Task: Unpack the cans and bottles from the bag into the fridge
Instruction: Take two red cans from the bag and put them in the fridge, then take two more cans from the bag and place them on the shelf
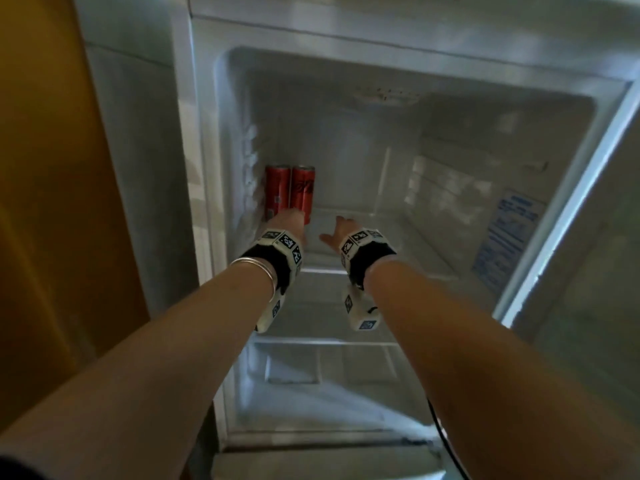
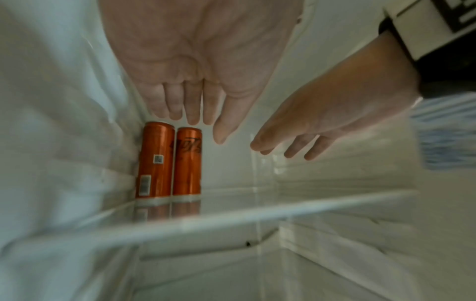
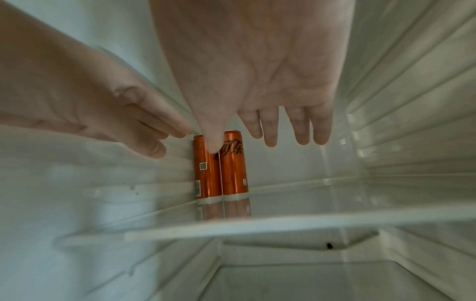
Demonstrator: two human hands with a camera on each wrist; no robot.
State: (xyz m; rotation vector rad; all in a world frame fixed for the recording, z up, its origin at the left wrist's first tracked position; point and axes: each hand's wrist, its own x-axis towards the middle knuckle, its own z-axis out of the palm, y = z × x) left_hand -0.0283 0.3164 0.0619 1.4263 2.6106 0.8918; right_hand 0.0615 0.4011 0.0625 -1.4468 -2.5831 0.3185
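two slim red cans stand upright on the glass shelf (image 1: pixel 349 216) of the fridge (image 1: pixel 204 140), pushed into the far left corner. the left can (image 1: pixel 277 190) is just beside the left wall, and the right can (image 1: pixel 303 192) touches it side by side; i think they are packed so tightly to keep the rest of the shelf free for the other cans and bottles. the bag is not in view, so how many things remain i cannot tell. the left hand (image 1: pixel 289 221) is stretched far into the fridge, near the cans. its fingers (image 2: pixel 193 101) are straight and together, the thumb a little to the side, so this grip is apart and holds nothing. in the left wrist view the fingertips seem close above the can tops, but if they touch is not clear. the right hand (image 1: pixel 341 230) is to the right of the cans, above the bare shelf, palm down, fingers (image 3: pixel 298 124) straight and slightly spread, also holding nothing. both forearms reach forward nearly parallel. it looks to me that the cans are placed now.
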